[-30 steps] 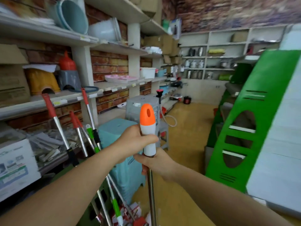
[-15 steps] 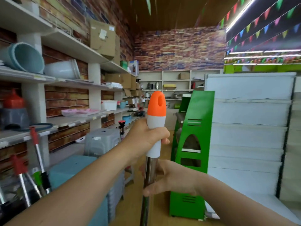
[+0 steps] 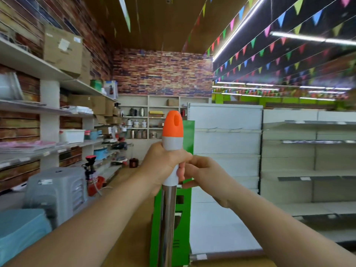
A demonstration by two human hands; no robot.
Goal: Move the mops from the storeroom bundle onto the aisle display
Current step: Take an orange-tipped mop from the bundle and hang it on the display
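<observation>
I hold one mop upright in front of me. Its handle point(image 3: 172, 132) has an orange tip with a hanging hole, a white grip below it and a shiny metal pole point(image 3: 167, 224) running down out of view. My left hand point(image 3: 163, 164) grips the white part of the handle. My right hand point(image 3: 204, 174) holds the same grip from the right, just beside the left hand, its fingers around the lower white section. The mop head is out of view below. The aisle display point(image 3: 225, 143), white shelving with a green end panel, stands directly behind the handle.
Wall shelves point(image 3: 48, 110) on the left carry boxes, tubs and kettles. Stacked grey stools point(image 3: 57, 191) and a blue plastic stool point(image 3: 19, 232) stand at lower left. White shelving point(image 3: 308, 162) fills the right. The tan floor aisle runs ahead toward a back shelf.
My view swung up and to the right, away from the mop bundle on the left toward the white shelving. My right hand slid up the pole to the white grip.
</observation>
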